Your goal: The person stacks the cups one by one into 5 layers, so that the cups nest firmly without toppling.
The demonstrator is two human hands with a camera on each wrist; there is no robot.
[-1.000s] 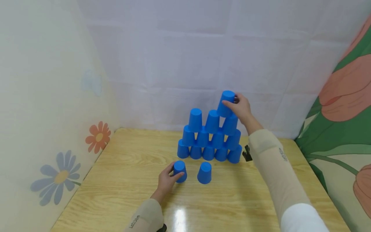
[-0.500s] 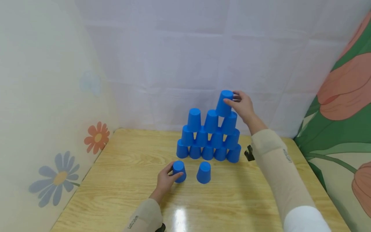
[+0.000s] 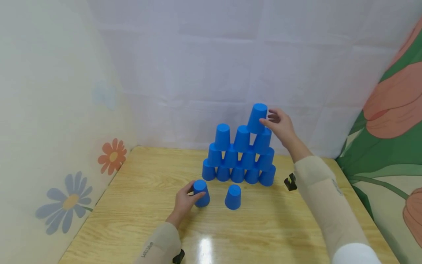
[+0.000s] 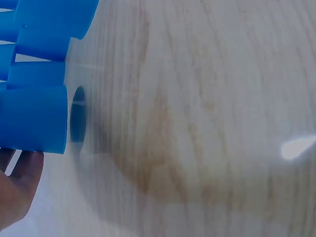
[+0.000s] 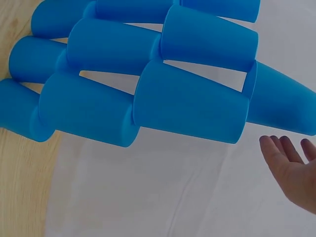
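Blue upside-down cups form a stepped pyramid (image 3: 238, 159) on the wooden table, with a single cup (image 3: 256, 119) on its fourth level at the right. Beside that top cup is my right hand (image 3: 282, 129), fingers spread; the right wrist view shows a gap between the hand (image 5: 295, 174) and the cup (image 5: 282, 101). In front of the pyramid, my left hand (image 3: 184, 202) grips another blue cup (image 3: 202, 194) between thumb and fingers. The left wrist view shows this cup (image 4: 32, 119) slightly off the table, above its reflection. A further cup (image 3: 233, 198) stands upside down to its right.
A white cloth (image 3: 184, 73) hangs behind the table (image 3: 148, 183). Walls with painted flowers stand at left and right. Black camera mounts (image 3: 291, 182) stick out from the sleeved wrists.
My right hand has let go of the top cup and drawn back to the right. My left hand and its cup have shifted slightly up and left.
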